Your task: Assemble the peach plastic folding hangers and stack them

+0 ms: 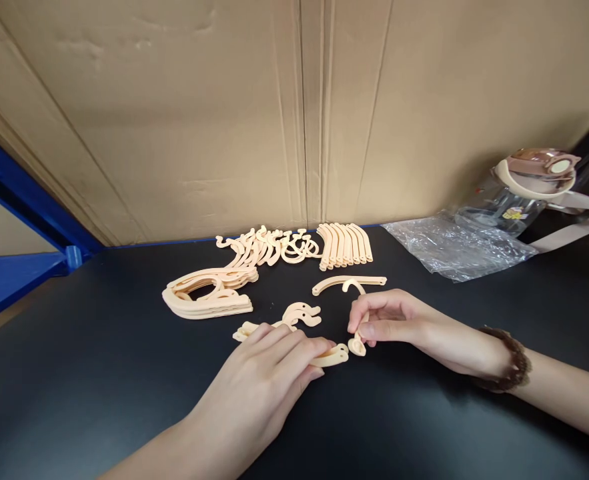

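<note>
Pale beige plastic parts of folding clothes hangers lie on a black table. My left hand (279, 367) is closed over a curved hanger arm (331, 358), whose holed end sticks out to the right; the fingers cover the rest. Between the thumb and fingers of my right hand (391, 318) is a hanger hook (357, 346), its curl up and its round base down, close beside that arm's end. Just beyond my left hand lie paired curved pieces (301, 312), partly hidden by it. One loose hanger arm (349, 283) rests behind the hook.
At the back are a pile of hooks (259, 248) and a row of arms (344, 245). Stacked hanger parts (207, 308) sit at left. A clear plastic bag (459, 243) and a transparent bottle (514, 200) with a strap stand right. Cardboard (199, 120) walls the back.
</note>
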Available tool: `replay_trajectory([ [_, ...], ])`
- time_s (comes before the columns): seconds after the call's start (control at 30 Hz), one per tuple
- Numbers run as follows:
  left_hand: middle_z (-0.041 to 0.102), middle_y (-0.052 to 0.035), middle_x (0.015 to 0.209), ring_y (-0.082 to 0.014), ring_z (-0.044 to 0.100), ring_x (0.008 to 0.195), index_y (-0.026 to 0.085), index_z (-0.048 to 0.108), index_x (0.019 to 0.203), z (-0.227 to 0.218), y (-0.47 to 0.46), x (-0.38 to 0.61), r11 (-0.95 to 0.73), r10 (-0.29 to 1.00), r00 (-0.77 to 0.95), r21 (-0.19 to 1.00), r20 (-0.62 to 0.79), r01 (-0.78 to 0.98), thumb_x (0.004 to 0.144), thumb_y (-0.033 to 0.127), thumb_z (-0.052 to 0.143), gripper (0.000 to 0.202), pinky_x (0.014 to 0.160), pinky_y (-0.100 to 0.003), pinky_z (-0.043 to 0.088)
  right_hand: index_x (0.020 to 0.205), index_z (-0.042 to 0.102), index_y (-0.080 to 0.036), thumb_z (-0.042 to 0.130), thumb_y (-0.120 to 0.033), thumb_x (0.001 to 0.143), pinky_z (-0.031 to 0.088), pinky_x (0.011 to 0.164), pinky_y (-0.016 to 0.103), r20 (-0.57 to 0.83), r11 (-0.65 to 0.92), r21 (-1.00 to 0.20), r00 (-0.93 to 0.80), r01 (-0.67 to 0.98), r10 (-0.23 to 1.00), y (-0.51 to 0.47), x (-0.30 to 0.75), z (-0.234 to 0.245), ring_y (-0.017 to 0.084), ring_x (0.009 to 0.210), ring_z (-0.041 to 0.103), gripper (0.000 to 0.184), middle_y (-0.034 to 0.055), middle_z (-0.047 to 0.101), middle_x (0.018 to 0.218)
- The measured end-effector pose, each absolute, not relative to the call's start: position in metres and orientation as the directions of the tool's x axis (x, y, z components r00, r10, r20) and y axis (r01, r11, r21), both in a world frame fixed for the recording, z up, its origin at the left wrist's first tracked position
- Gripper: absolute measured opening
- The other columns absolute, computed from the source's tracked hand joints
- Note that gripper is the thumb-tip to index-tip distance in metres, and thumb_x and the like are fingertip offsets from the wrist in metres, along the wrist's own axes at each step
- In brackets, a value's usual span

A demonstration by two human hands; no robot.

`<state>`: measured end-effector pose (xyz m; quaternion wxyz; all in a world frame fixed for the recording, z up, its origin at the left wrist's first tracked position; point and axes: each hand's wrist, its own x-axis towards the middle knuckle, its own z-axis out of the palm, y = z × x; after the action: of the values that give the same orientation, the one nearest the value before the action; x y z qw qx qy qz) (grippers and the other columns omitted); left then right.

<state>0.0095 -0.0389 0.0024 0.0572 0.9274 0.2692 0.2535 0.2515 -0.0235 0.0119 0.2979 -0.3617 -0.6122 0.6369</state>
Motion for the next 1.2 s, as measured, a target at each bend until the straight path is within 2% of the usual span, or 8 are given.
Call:
replay_trajectory([
  [0.23,0.066,0.0002,0.084,-0.0143,0.057,0.071,0.019,0.056,0.106,-0.003,-0.036,0.009,-0.869,0.486,0.72,0.185,0.495,0.46,0.099,0.017,0.039,0.019,0.066,-0.028,0.04,0.087,0.069,-0.017,0.07,-0.032,0.082,0.045,0.078,0.027,-0.141,-0.088,-0.989,-0.566,0.121,0.812,-0.022,0.25,0.013,0.012,0.076,0.058,0.015,-0.0005,0.065,0.079],
  [0.47,0.066,0.0016,0.078,-0.0136,0.055,0.069,0.02,0.06,0.105,-0.008,-0.033,0.01,-0.882,0.45,0.71,0.146,0.541,0.448,0.1,0.017,0.038,0.022,0.065,-0.028,0.037,0.086,0.069,-0.018,0.069,-0.034,0.082,0.046,0.078,0.027,-0.117,-0.036,-0.988,-0.574,0.152,0.81,-0.023,0.248,0.012,0.013,0.077,0.059,0.017,-0.0004,0.065,0.079],
  [0.7,0.068,0.0011,0.08,-0.0136,0.056,0.068,0.017,0.061,0.107,-0.008,-0.033,0.008,-0.888,0.43,0.737,0.096,0.522,0.45,0.098,0.014,0.042,0.021,0.065,-0.028,0.037,0.086,0.069,-0.018,0.064,-0.038,0.086,0.045,0.073,0.026,-0.036,0.109,-0.964,-0.525,0.242,0.851,-0.029,0.246,0.011,0.013,0.075,0.058,0.02,0.0001,0.064,0.08],
  [0.9,0.067,0.0005,0.077,-0.0141,0.056,0.067,0.018,0.062,0.106,-0.011,-0.033,0.008,-0.874,0.448,0.71,0.098,0.543,0.476,0.099,0.015,0.039,0.024,0.062,-0.029,0.035,0.086,0.068,-0.019,0.064,-0.039,0.085,0.046,0.071,0.026,-0.038,0.101,-0.961,-0.484,0.258,0.874,-0.03,0.244,0.009,0.013,0.075,0.059,0.02,0.0001,0.065,0.081],
  [1.07,0.069,-0.0009,0.086,-0.0143,0.06,0.074,0.016,0.06,0.113,-0.004,-0.034,0.006,-0.881,0.433,0.749,0.063,0.502,0.468,0.093,0.005,0.045,0.027,0.067,-0.028,0.04,0.085,0.068,-0.019,0.066,-0.04,0.083,0.048,0.071,0.026,-0.04,0.084,-0.966,-0.464,0.244,0.885,-0.029,0.245,0.006,0.013,0.074,0.059,0.021,0.0002,0.065,0.08],
  [1.2,0.067,-0.0012,0.084,-0.0147,0.058,0.074,0.014,0.058,0.117,-0.002,-0.037,0.008,-0.872,0.445,0.735,0.062,0.513,0.485,0.095,0.009,0.046,0.026,0.065,-0.029,0.04,0.085,0.069,-0.018,0.064,-0.042,0.084,0.048,0.067,0.027,-0.028,0.116,-0.953,-0.462,0.281,0.887,-0.029,0.243,0.002,0.014,0.07,0.058,0.025,0.0014,0.065,0.079],
])
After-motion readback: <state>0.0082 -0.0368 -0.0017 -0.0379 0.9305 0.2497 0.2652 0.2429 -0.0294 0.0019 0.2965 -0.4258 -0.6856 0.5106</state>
